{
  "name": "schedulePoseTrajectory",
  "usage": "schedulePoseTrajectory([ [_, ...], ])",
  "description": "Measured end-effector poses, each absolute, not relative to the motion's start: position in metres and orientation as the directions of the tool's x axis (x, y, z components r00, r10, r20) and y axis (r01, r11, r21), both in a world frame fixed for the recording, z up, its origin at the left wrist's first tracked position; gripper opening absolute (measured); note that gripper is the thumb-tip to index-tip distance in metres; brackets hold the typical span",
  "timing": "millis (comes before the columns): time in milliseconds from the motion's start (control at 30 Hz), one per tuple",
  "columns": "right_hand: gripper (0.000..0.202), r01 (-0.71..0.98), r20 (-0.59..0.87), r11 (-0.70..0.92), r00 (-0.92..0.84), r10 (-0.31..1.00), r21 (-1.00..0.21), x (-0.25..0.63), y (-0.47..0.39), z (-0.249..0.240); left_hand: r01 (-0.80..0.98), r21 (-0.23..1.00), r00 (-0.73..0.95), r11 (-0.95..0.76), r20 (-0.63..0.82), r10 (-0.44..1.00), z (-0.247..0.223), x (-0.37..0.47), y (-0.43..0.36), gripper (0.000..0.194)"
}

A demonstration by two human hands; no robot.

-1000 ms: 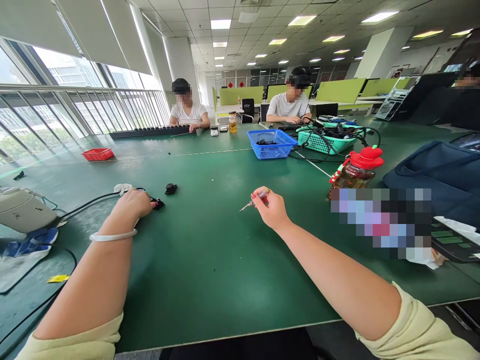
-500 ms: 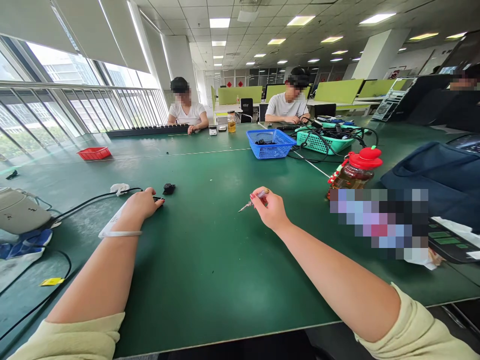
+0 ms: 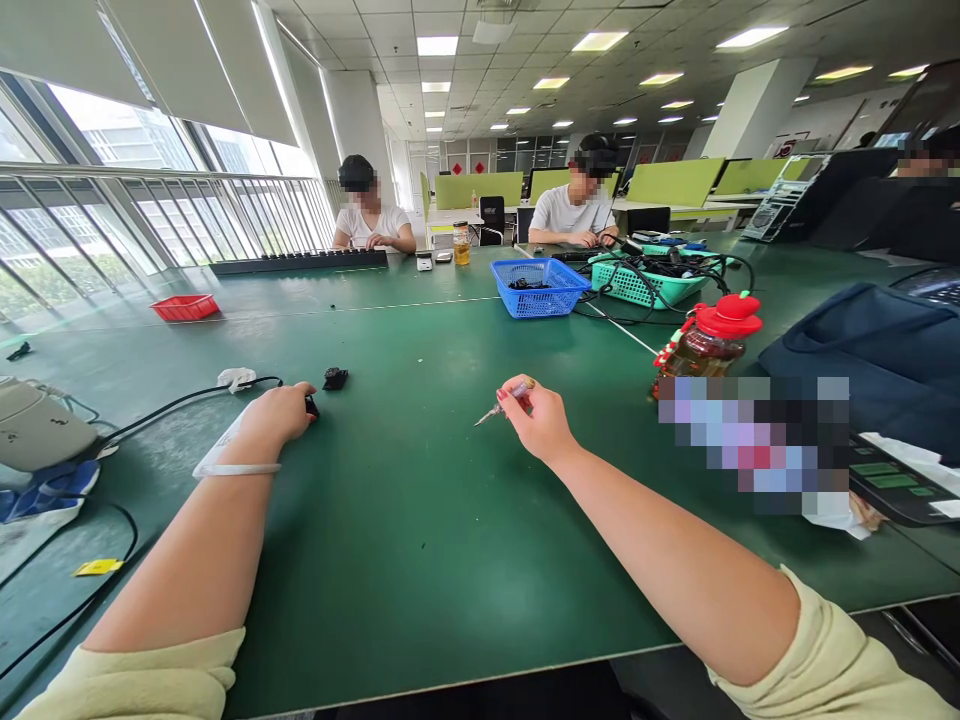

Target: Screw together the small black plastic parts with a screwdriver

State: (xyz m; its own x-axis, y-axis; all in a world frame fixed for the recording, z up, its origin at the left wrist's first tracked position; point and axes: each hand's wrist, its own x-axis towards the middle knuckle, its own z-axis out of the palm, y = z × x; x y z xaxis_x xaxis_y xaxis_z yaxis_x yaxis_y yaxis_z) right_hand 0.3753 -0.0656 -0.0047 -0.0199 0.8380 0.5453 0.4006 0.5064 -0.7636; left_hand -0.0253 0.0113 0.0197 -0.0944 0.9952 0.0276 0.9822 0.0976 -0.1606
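Note:
My right hand (image 3: 536,415) pinches a screwdriver (image 3: 514,394) with a clear handle, its thin metal tip slanting down and left above the green tabletop (image 3: 390,540). At the left, my left hand (image 3: 281,410) is closed on a small black object (image 3: 310,405); most of it is hidden by the fingers, so its kind does not show. A black cable (image 3: 187,397) runs over the table to that hand. Just beyond it lies a small crumpled black piece (image 3: 335,379), apart from the fingers.
A blue basket (image 3: 538,290) and a green basket (image 3: 637,285) of cables stand at the back. On the right are a red-lidded bottle (image 3: 716,335) and a dark blue bag (image 3: 870,360). A red tray (image 3: 184,308) lies far left. Two people sit across the table.
My left hand has shifted slightly, its fingers curling tighter over the black object. My right hand keeps the screwdriver almost still. The far-left person's hand has moved up to the black strip.

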Motion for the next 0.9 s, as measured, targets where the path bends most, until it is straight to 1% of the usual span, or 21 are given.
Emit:
schedulePoseTrajectory([
  [167,0.029,0.393,0.551,0.514,-0.023,0.834,-0.762,0.376,-0.066,-0.005,0.981,-0.181,-0.062,0.069,0.048,0.997,0.016,-0.028,0.014,0.061],
  [300,0.030,0.399,0.547,0.513,-0.033,0.837,-0.760,0.376,-0.065,-0.006,0.977,-0.207,-0.054,0.052,-0.003,0.999,0.017,-0.027,0.014,0.060],
  [400,0.033,0.406,0.544,0.509,-0.034,0.838,-0.759,0.376,-0.065,-0.005,0.978,-0.206,-0.059,0.045,-0.063,0.996,0.024,-0.021,0.011,0.051],
  [500,0.034,0.404,0.554,0.519,-0.036,0.832,-0.753,0.376,-0.065,-0.005,0.980,-0.196,-0.047,0.035,-0.056,0.997,0.040,0.002,0.002,0.038],
  [533,0.034,0.405,0.561,0.525,-0.034,0.827,-0.749,0.376,-0.065,-0.005,0.984,-0.177,-0.009,0.002,-0.039,0.999,0.045,0.015,-0.003,0.035],
  [600,0.032,0.410,0.578,0.534,-0.019,0.816,-0.740,0.375,-0.064,-0.005,0.984,-0.101,0.152,-0.148,0.032,0.988,0.054,0.050,-0.014,0.034],
  [667,0.031,0.408,0.592,0.536,0.012,0.806,-0.739,0.375,-0.064,-0.006,0.942,0.018,0.333,-0.335,0.072,0.940,0.056,0.090,-0.027,0.037],
  [733,0.032,0.394,0.599,0.533,0.056,0.799,-0.749,0.375,-0.064,-0.005,0.866,0.157,0.472,-0.475,0.058,0.880,0.050,0.129,-0.040,0.042],
  [800,0.034,0.379,0.600,0.527,0.101,0.793,-0.761,0.375,-0.065,-0.003,0.808,0.231,0.545,-0.542,0.056,0.837,0.039,0.159,-0.048,0.044],
  [900,0.037,0.389,0.615,0.527,0.143,0.776,-0.755,0.375,-0.067,0.000,0.768,0.273,0.570,-0.580,0.121,0.812,0.021,0.183,-0.051,0.045],
])
